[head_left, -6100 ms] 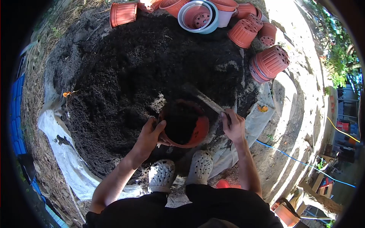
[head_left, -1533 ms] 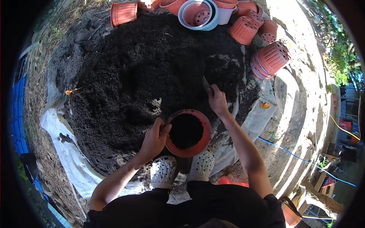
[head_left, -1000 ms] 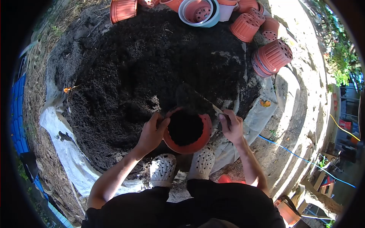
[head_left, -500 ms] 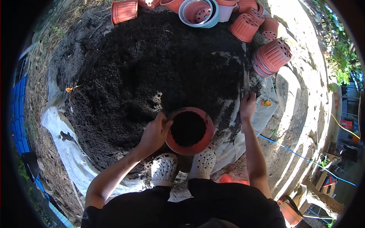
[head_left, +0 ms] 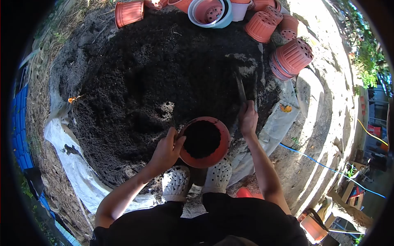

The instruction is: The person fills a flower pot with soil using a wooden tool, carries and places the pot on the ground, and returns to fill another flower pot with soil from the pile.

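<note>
A soil heap (head_left: 119,98), plastic pots (head_left: 290,60) and foliage (head_left: 368,67) suggest an outdoor gardening yard.

Left forearm (head_left: 129,190) is slanting inward and forward from a bent elbow (head_left: 106,213), wrist (head_left: 152,167) running close to straight. Left hand (head_left: 165,151) is pinching, thumb (head_left: 179,142) opposing curled fingers (head_left: 171,133). Right forearm (head_left: 263,170) is angling forward and slightly inward, right hand (head_left: 248,119) sitting farther out than the left, its fingers closing in a grip. Hands are staying well apart, both arms bending at the elbow.
</note>
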A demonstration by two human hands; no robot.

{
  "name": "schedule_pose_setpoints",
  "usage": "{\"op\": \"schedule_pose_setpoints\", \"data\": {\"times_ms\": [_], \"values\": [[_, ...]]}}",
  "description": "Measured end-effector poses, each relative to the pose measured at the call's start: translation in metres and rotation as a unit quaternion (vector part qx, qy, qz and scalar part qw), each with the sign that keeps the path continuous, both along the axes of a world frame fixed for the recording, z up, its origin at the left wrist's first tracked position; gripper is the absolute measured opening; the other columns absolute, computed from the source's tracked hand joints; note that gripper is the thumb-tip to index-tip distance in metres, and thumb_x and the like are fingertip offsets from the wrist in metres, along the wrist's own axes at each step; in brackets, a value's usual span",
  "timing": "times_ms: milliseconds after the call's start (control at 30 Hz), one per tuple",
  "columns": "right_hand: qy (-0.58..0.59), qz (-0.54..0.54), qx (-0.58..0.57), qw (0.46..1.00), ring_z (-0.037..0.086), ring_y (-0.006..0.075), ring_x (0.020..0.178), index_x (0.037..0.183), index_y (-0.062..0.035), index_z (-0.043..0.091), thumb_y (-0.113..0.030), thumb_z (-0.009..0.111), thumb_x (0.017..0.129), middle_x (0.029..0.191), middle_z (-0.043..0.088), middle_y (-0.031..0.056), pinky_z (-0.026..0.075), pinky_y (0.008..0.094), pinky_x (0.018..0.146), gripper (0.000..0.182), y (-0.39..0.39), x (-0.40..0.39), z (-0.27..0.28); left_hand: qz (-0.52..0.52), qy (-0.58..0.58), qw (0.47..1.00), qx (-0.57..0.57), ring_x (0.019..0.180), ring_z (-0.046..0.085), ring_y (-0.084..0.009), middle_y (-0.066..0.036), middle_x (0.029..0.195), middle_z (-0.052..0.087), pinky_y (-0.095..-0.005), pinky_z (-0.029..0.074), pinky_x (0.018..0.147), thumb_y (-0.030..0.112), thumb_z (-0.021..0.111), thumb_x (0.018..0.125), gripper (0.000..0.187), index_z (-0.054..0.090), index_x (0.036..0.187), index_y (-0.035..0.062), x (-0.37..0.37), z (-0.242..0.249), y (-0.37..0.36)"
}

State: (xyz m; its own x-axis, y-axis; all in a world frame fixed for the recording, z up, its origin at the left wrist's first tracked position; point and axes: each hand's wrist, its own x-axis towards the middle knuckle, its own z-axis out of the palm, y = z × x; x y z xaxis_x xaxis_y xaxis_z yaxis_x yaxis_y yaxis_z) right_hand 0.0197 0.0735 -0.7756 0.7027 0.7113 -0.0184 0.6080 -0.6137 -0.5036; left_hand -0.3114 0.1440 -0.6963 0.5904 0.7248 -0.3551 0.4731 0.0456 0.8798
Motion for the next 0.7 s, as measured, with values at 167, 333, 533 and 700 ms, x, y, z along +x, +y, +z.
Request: {"op": "schedule_pose_setpoints", "data": {"times_ms": [167,333,533,700], "values": [[-0.152,-0.059,0.022,0.986,0.065,0.0470,0.094,0.103,-0.0032,0.057,-0.020,0.055,0.099,0.096,0.064,0.0261,0.052,0.0560,0.077,0.017,-0.009,0.012,0.008,-0.011,0.006,1.000,0.007,0.073,0.070,-0.0414,-0.022,0.077,0.066,-0.0468,0.051,0.063,0.019,0.058,0.104,0.025,0.043,0.099,-0.0008,0.001,0.003,0.001],[-0.201,-0.077,-0.084,0.973,0.068,0.0429,0.091,0.100,-0.0023,0.059,-0.017,0.058,0.096,0.101,0.064,0.0227,0.054,0.0542,0.076,0.015,-0.018,0.019,0.000,0.002,0.001,1.000,-0.013,0.066,0.049,-0.0177,-0.013,0.074,0.049,-0.0370,0.044,0.060,0.014,0.060,0.103,0.025,0.040,0.095,0.0016,0.001,0.004,-0.001],[-0.131,0.031,-0.052,0.990,0.066,0.0478,0.083,0.098,-0.0023,0.059,-0.016,0.062,0.095,0.098,0.063,0.0247,0.052,0.0573,0.071,0.015,-0.010,0.010,-0.015,-0.009,0.002,1.000,0.001,0.073,0.068,-0.0437,-0.022,0.077,0.063,-0.0475,0.049,0.062,0.020,0.058,0.104,0.026,0.043,0.099,-0.0004,0.001,0.001,-0.001],[0.003,0.148,0.030,0.989,0.066,0.0470,0.086,0.094,-0.0006,0.060,-0.013,0.063,0.094,0.094,0.064,0.0259,0.052,0.0541,0.071,0.013,0.003,0.001,-0.006,-0.018,-0.002,1.000,0.018,0.074,0.069,-0.0436,-0.022,0.076,0.063,-0.0474,0.050,0.062,0.019,0.058,0.104,0.025,0.042,0.099,0.0001,0.003,0.004,-0.001]]}}
